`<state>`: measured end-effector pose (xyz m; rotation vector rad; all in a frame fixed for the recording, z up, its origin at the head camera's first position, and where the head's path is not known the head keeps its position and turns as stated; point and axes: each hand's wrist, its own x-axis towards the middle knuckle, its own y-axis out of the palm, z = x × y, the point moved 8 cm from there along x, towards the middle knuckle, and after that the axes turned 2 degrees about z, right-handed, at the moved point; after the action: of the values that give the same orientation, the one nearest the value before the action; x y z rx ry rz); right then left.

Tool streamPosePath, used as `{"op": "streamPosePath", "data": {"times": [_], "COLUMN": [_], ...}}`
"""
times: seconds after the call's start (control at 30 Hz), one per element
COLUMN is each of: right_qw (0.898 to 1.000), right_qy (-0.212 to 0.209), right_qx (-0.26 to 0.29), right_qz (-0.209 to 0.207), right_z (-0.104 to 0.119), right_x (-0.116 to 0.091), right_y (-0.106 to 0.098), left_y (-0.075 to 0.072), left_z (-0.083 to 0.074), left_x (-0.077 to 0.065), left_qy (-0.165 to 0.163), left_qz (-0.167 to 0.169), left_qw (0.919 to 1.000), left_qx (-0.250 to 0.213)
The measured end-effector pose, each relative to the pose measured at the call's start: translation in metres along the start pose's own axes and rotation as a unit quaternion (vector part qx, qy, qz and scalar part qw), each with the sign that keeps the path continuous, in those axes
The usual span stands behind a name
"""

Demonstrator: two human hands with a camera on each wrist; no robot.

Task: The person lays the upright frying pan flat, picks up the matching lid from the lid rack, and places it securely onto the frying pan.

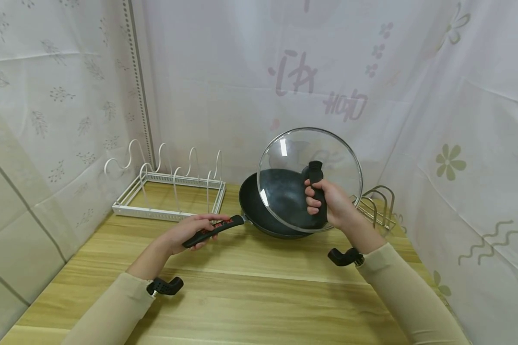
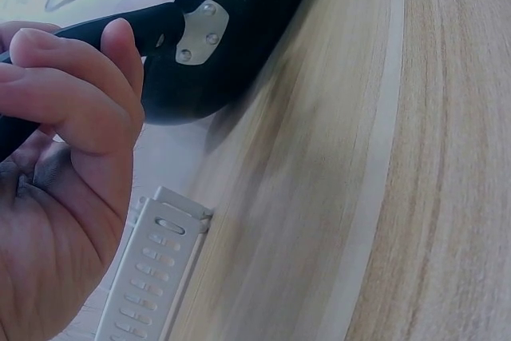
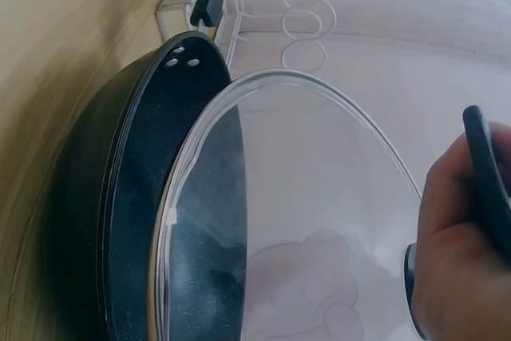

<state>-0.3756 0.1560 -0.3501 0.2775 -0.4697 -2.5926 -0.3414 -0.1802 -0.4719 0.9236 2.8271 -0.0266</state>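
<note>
A dark wok (image 1: 252,191) sits on the wooden table, its black handle (image 1: 233,222) pointing left toward me. My left hand (image 1: 194,232) holds that handle, fingers curled underneath in the left wrist view. Its metal bracket (image 2: 204,33) with rivets shows where handle meets pan. My right hand (image 1: 334,203) grips the upright black handle (image 1: 316,175) of a round glass lid (image 1: 293,143). The lid is tilted up over the right part of the wok, and the pan's dark inside shows through the glass. In the right wrist view the lid's rim (image 3: 271,76) overlaps the wok's opening.
At the back left stands a white wire rack (image 1: 172,178) with curved dividers. A smaller gold-toned wire rack (image 1: 384,215) is behind my right wrist. Patterned white curtains (image 1: 224,72) enclose the wooden table (image 1: 241,297) at the back and sides.
</note>
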Motion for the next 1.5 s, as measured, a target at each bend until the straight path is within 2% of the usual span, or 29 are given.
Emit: {"op": "streamPosePath", "data": {"times": [0.3,0.63,1.07,1.5], "right_qw": [0.999,0.999,0.998,0.996], "right_qy": [-0.004,-0.02,-0.012,0.002], "right_qx": [0.025,0.043,0.062,0.085], "right_qz": [0.028,0.014,-0.002,0.007], "right_z": [0.0,0.0,-0.002,-0.008], "right_x": [0.002,0.006,0.018,0.032], "right_y": [0.005,0.0,0.002,0.005], "left_y": [-0.001,-0.001,-0.001,-0.001], "left_z": [0.001,0.002,0.001,0.002], "left_x": [0.001,0.002,0.001,0.001], "left_qy": [-0.002,0.001,-0.002,-0.005], "left_qz": [-0.003,0.0,-0.002,-0.003], "left_qw": [1.0,1.0,1.0,1.0], "left_qx": [0.003,0.005,-0.001,0.0]}}
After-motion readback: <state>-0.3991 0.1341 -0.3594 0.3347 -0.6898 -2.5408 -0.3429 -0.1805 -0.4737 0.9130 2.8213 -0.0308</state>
